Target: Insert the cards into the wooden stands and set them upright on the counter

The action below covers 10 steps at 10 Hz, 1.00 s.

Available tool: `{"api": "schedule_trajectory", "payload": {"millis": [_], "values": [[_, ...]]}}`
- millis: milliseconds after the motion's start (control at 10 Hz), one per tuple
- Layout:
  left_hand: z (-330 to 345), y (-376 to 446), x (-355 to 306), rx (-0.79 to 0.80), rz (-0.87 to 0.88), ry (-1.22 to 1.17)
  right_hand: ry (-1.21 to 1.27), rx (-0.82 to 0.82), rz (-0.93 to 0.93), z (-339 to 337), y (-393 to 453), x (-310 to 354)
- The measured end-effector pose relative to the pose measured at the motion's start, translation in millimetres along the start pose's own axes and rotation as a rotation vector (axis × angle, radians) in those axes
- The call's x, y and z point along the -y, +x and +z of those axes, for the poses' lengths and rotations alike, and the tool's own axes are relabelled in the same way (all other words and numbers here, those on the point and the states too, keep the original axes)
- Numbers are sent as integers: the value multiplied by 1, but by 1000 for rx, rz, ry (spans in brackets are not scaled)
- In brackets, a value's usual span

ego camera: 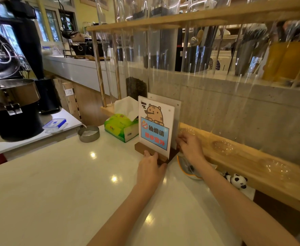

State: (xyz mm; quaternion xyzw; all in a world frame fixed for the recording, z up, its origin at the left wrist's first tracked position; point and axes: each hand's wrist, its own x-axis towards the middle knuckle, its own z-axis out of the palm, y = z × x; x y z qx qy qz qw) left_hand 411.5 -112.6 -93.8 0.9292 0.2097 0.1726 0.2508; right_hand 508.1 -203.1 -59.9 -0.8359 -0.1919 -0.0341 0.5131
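Note:
A clear card (155, 125) printed with an orange cartoon animal and a blue no-smoking notice stands upright in a dark wooden stand (142, 148) on the white counter (57, 183). Behind it a second clear card (178, 105) also stands upright; its base is mostly hidden. My left hand (150, 167) rests on the front edge of the wooden stand, fingers curled over it. My right hand (190, 146) grips the right side of the stand behind the front card.
A green tissue box (120, 127) and a metal ashtray (88, 133) sit left of the stand. A long wooden rack (243, 162) with clear tubes runs along the right. A bowl (188, 168) and a panda toy (237, 180) lie beneath it. A black machine (12, 107) stands far left.

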Motion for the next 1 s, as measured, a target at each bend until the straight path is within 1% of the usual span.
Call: {"api": "schedule_trajectory", "payload": {"millis": [300, 500, 600, 700, 800, 900, 1000], "values": [[-2, -1, 0, 11, -13, -22, -20, 16, -2, -1, -3, 2], [-1, -2, 2, 5, 8, 18, -45, 58, 1, -4, -3, 7], [-4, -2, -1, 23, -10, 13, -62, 71, 15, -5, -2, 10], [-12, -3, -1, 45, -14, -43, -118, 112, 17, -10, 2, 17], [-31, -4, 2, 133, -32, -154, -125, 127, 83, -21, 6, 31], [-65, -2, 10, 146, -20, -101, 38, 37, 22, -31, 9, 56], [-108, -2, 16, 32, 8, -90, 10, -76, -151, -47, 0, 91]]}}
